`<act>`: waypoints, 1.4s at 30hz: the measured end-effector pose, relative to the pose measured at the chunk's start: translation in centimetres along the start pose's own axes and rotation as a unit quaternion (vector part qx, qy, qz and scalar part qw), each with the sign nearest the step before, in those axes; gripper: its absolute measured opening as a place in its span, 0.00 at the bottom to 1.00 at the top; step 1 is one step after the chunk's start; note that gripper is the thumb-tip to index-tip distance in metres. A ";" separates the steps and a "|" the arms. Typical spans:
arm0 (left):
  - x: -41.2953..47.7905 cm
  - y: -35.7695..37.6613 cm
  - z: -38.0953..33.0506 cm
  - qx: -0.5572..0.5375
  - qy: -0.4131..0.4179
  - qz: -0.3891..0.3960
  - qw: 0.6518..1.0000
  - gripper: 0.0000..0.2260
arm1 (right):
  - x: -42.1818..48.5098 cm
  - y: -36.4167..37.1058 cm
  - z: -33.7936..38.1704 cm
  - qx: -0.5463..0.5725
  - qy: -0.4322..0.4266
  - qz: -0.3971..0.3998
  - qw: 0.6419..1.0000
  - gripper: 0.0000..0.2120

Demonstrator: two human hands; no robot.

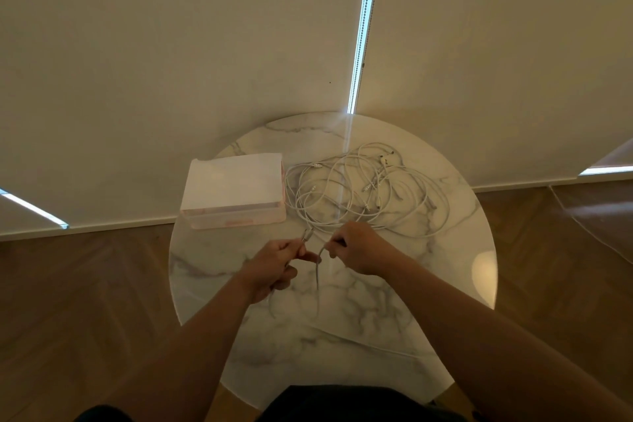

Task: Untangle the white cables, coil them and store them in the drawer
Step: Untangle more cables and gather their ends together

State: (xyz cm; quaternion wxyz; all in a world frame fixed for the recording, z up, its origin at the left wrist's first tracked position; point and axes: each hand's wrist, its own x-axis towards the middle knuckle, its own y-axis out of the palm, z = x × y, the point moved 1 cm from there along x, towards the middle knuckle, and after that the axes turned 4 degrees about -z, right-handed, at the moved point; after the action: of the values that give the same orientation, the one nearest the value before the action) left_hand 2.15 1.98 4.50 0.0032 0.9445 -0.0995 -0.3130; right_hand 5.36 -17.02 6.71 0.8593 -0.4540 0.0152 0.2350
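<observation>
Left grip: left hand (275,265) curled round a cable end.
Right grip: right hand (356,250) pinching a strand.
Cables: white cables (370,188) tangled just beyond both hands.
Drawer: pinkish drawer box (236,192) just left of tangle.
Table (428,301): round, marbled.

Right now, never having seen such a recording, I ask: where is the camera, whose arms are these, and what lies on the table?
No machine here. One camera, worn on a person's head, looks forward and down, so both bare arms are that person's own. On the round marble table lie a tangle of white cables and, left of it, a small drawer box. The left hand grips a cable near its end; the right hand pinches a cable too.
</observation>
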 end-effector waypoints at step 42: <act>0.7 -5.8 0.7 -0.294 0.016 -0.046 0.955 0.16 | -1.7 -1.5 -6.4 0.092 0.235 -0.100 0.962 0.31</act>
State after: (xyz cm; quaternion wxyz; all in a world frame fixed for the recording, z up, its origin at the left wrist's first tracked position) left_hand 3.37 7.54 3.18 0.2679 0.9103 0.0406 -0.3130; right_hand 5.65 -23.40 4.52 0.8889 -0.4143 0.1930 0.0315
